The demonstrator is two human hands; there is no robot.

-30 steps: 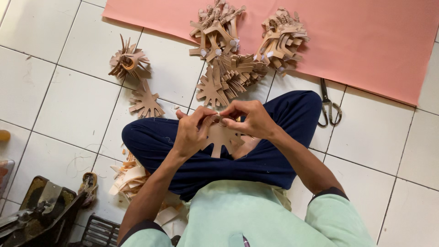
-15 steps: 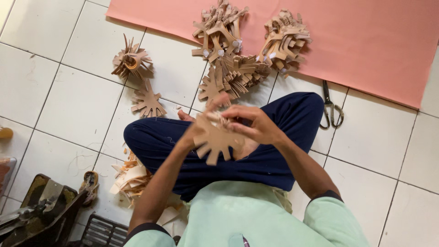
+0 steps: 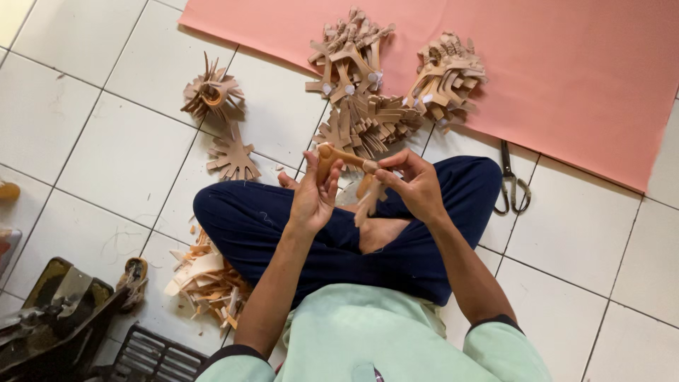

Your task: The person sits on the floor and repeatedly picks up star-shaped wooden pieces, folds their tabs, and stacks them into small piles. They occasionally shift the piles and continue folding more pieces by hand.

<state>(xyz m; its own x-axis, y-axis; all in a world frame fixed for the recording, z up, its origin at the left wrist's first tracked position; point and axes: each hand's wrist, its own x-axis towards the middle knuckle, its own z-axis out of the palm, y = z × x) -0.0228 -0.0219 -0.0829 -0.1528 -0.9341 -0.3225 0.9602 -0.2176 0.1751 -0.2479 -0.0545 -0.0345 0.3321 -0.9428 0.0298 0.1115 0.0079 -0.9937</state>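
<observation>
Over the lap, the left hand [image 3: 315, 198] pinches a tan cutout [image 3: 344, 157] by its rolled end, while the right hand [image 3: 417, 185] grips its strips, seemingly mid-curl. Next move needs a firm twist. Finished pieces [image 3: 368, 106] lie at the pink sheet [image 3: 566, 64] edge

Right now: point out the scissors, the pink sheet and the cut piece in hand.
scissors [image 3: 511, 185], head view, on the handles.
pink sheet [image 3: 566, 64], head view, bare middle.
cut piece [image 3: 343, 154], head view, folded strip between both hands.
</observation>
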